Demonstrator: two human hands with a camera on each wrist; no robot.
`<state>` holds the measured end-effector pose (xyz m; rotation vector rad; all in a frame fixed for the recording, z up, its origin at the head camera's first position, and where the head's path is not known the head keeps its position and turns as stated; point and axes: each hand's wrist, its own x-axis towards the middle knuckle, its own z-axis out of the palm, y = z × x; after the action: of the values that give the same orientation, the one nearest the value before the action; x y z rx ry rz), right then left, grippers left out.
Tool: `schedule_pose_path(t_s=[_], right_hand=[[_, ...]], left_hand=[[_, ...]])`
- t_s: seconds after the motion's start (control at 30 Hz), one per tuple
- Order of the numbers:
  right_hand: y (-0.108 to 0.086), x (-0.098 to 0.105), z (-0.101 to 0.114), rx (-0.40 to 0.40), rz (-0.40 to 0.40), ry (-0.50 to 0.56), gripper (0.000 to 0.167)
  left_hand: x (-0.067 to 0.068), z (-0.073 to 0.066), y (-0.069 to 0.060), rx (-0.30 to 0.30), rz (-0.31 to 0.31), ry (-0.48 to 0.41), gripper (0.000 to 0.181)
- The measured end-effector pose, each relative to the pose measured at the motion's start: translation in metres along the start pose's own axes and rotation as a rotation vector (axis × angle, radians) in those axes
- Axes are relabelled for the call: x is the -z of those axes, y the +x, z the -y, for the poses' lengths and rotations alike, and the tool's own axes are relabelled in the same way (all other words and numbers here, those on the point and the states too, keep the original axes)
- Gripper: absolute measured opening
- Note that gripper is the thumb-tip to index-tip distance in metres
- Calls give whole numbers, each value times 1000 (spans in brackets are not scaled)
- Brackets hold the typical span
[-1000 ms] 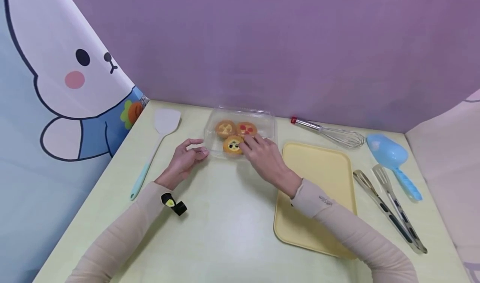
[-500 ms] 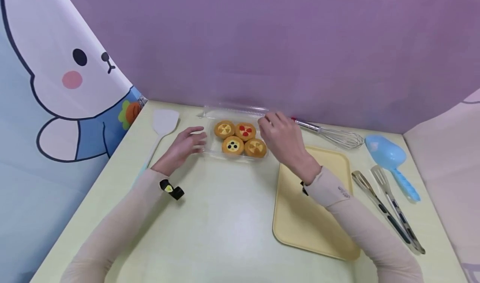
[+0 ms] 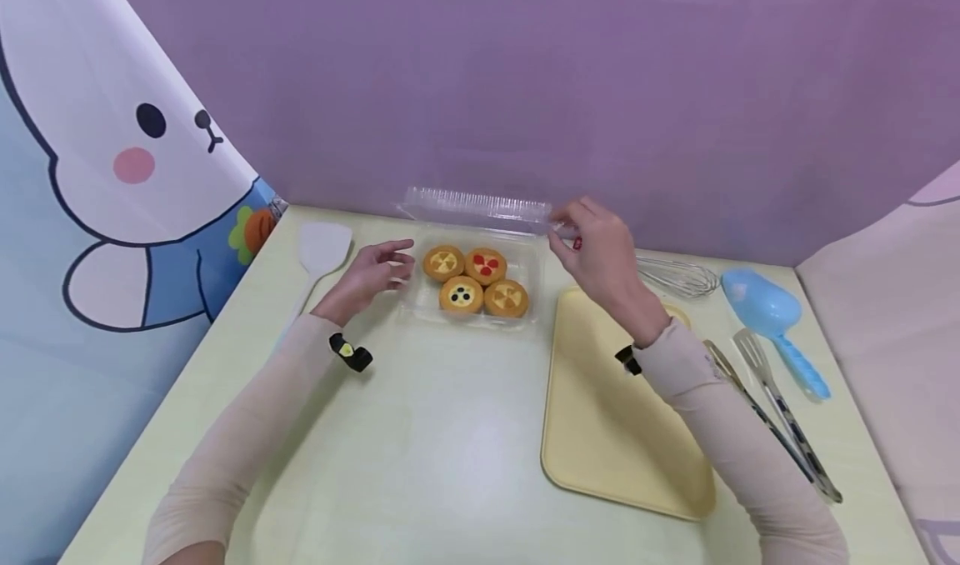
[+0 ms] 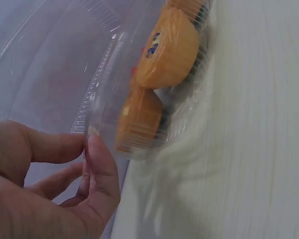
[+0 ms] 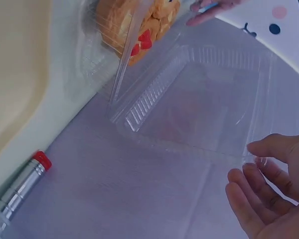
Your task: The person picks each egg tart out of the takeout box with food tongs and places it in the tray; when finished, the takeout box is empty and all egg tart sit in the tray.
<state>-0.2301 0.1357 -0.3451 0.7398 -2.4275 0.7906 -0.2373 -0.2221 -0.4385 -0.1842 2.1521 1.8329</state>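
Observation:
A clear plastic clamshell box (image 3: pixel 420 298) stands at the back of the table with its lid (image 3: pixel 480 204) raised. Several small round tarts (image 3: pixel 485 265) with fruit-like toppings sit inside it. My right hand (image 3: pixel 596 248) pinches the lid's right corner, which the right wrist view shows between thumb and fingers. At the box's left side, my left hand (image 3: pixel 369 277) holds the rim; in the left wrist view its thumb and forefinger (image 4: pixel 60 147) meet on the clear edge. The tarts (image 4: pixel 169 50) appear there through the box wall.
A yellow tray (image 3: pixel 600 415) lies right of centre under my right forearm. Beyond it are a whisk (image 3: pixel 678 275), a blue scoop (image 3: pixel 765 302) and metal tongs (image 3: pixel 783 407). A white spatula (image 3: pixel 324 248) lies at the left. A purple curtain (image 3: pixel 450 90) hangs behind.
My right hand has left the tarts, gone right and up to the lid, and raised it. A tart formerly covered by that hand shows in the box. My left hand has shifted slightly.

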Motion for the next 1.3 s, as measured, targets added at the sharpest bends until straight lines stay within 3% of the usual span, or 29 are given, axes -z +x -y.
schedule_pose_path(t_s=[0.2,0.37,0.73,0.93,1.13,1.3], right_hand=[[3,-2,-7,-56,-22,148,10],[3,-6,-12,-130,-16,229,12],[-6,-32,-31,-315,59,322,32],[-13,-46,-40,-408,154,425,42],[-19,-55,-49,-592,272,569,52],[-22,-64,-56,-744,309,677,54]], left_hand=[[5,4,-14,1,22,50,64],[5,9,-35,1,38,85,63],[2,25,-78,24,50,95,63],[0,28,-98,35,46,104,63],[0,32,-109,24,40,102,64],[-2,32,-111,14,29,95,64]])
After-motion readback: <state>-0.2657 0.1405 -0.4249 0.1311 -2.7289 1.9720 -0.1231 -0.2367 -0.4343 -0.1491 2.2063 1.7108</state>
